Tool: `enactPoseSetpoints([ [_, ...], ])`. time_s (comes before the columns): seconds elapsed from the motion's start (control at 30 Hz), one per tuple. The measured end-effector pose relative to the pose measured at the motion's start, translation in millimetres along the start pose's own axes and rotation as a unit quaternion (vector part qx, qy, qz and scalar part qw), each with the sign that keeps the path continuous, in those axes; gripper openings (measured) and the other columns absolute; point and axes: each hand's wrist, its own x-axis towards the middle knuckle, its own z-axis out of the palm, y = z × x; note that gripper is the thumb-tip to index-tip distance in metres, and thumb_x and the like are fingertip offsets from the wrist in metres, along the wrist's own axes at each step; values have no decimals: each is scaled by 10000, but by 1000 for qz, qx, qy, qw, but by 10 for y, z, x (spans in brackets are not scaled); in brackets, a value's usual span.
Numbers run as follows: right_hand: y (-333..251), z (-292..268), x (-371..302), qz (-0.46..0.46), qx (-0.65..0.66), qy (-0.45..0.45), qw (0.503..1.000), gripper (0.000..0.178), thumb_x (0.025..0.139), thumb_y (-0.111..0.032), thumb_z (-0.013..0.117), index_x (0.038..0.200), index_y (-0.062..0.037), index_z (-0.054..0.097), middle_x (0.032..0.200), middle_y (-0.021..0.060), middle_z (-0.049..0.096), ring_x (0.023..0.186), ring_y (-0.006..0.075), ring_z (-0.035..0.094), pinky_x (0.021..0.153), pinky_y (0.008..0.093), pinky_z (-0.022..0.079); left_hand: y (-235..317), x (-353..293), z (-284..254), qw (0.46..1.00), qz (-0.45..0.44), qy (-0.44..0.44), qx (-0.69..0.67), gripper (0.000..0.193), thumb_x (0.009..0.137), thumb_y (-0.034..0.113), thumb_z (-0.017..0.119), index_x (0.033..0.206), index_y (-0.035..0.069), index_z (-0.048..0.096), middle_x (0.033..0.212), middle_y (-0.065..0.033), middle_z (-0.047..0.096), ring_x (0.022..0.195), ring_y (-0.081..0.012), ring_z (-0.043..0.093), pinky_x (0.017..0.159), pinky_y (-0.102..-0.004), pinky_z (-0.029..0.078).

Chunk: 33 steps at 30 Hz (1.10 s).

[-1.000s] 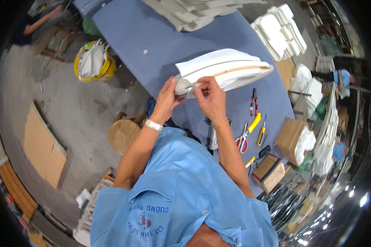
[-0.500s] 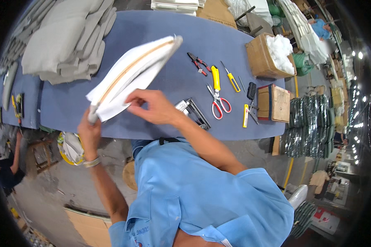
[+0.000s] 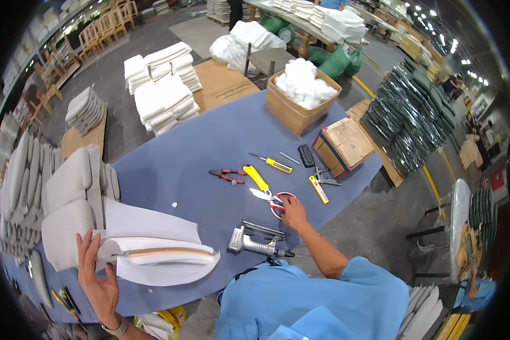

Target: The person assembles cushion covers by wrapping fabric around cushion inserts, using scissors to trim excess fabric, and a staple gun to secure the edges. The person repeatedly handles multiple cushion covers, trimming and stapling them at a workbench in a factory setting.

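"Scissors (image 3: 271, 198) are lying on the blue table (image 3: 209, 141). Which hand is nearer?"

"Clearly the right hand (image 3: 293, 214). It's touching the red-and-white handles from the right, and the long line of the blades is pointing left, away from it."

"Is it gripping them?"

"I can't tell whether its fingers are closing round the loops. The left hand (image 3: 101, 286) is spreading its fingers by the left end of the white padded piece (image 3: 164, 269), well apart from the scissors."
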Motion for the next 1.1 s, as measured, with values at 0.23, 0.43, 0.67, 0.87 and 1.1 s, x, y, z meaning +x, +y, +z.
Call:
enactPoseSetpoints([
  [0.23, 0, -66, 57, 51, 72, -104, 991, 679, 740, -235, 785, 1362, -132, 531, 1213, 189, 672, 1118, 398, 662, 908, 524, 524, -318, 603, 265, 997, 42, -39, -52, 486, 967, 58, 530, 1448, -4, 558, 1571, -198, 493, 1527, -399, 345, 1236, -482, 285],
  [0.43, -187, -368, -4, 108, 244, -195, 944, 833, 757, -262, 767, 1502, -122, 423, 1249, 226, 678, 1115, 419, 668, 917, 494, 532, -19, 712, 207, 998, 27, -39, 33, 644, 997, 400, 683, 1408, -76, 545, 1411, -291, 572, 1258, -415, 570, 998, -440, 507],
  [0.67, -442, -473, -466, 31, 380, -117, 917, 923, 813, -431, 829, 1550, -115, 371, 1273, 220, 650, 1149, 371, 641, 983, 438, 506, 171, 671, 176, 991, 70, -40, 104, 615, 983, 376, 711, 1406, -47, 567, 1340, -269, 628, 1137, -380, 650, 946, -408, 535],
  [0.87, -699, -416, -457, -11, 409, -119, 905, 824, 811, -585, 810, 1432, -121, 529, 1199, 175, 690, 1093, 359, 665, 919, 455, 518, 49, 574, 197, 986, 143, 0, 84, 471, 1034, 276, 659, 1392, -26, 601, 1352, -250, 628, 1171, -363, 640, 937, -416, 537],
  [1.1, -1105, -794, -407, -66, 407, -202, 888, 814, 880, -661, 711, 1453, -123, 499, 1189, 177, 671, 1077, 354, 663, 880, 474, 512, 92, 433, 217, 991, 99, 33, 82, 401, 1032, 193, 656, 1385, 5, 626, 1342, -233, 620, 1191, -361, 626, 902, -432, 545],
])
